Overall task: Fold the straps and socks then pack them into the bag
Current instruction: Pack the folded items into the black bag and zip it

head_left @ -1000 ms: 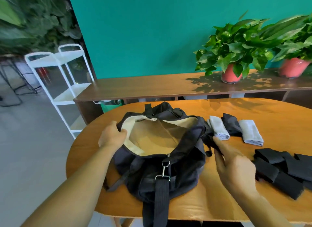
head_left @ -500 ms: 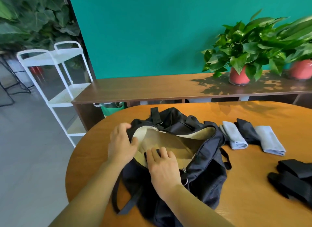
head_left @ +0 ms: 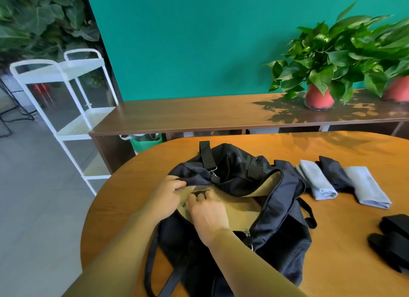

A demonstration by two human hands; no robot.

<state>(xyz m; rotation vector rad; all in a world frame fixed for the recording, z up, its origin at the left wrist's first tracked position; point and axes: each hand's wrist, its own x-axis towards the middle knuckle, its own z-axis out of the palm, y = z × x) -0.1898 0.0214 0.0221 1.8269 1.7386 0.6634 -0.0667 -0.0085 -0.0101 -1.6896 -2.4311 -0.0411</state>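
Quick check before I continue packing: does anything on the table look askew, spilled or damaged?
Nothing stands out. The bag sits open on the table, the left hand gripping its rim and the right hand inside. The folded socks lie in a neat row beside it, the black straps further right.

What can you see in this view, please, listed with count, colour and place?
bag: 1, black, tan lining, open at table centre
grey socks: 2, folded, right of bag
black sock: 1, between the grey ones
straps: black, folded, table's right edge; count unclear
strap: 1, black, inside bag
table: 1, orange wood, foreground
bench: 1, brown, behind table
plants: 2, green in red pots, on bench
cart: 1, white, left
left grip: 1, holds bag's rim
right grip: 1, in bag, fingers curled on strap
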